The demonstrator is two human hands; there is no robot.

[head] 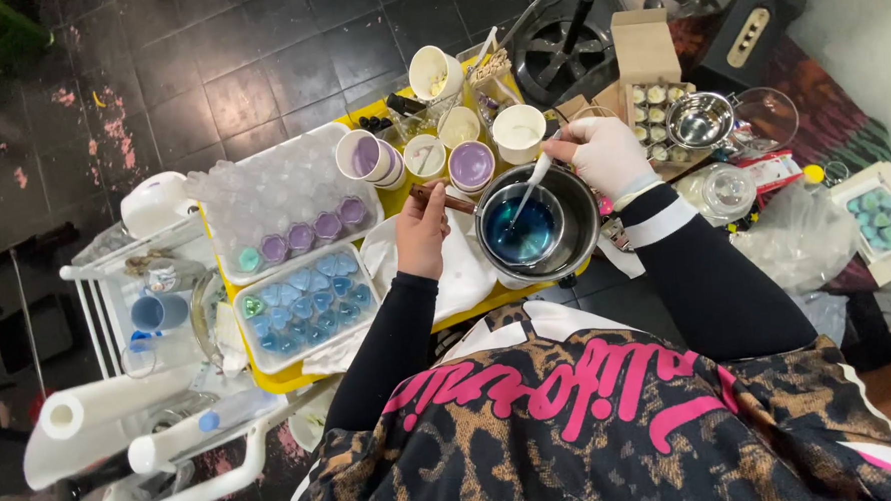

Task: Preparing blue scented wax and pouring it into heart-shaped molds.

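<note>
Fingers of left hand (423, 229) clamped on pot handle (441, 197) to steady pot (537, 224); right hand (607, 153) fingers pinched on white stirrer (535, 181) in blue liquid (521, 229), near table's right edge.

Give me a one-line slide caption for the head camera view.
Left hand steadies the pot handle while the gloved right hand stirs blue liquid with a white spatula.

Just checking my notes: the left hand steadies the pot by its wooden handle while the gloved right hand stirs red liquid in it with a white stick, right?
Not quite: the liquid is blue, not red, as the head view shows. The rest holds: the left hand steadies the pot by its wooden handle while the gloved right hand stirs with a white stick.
</note>
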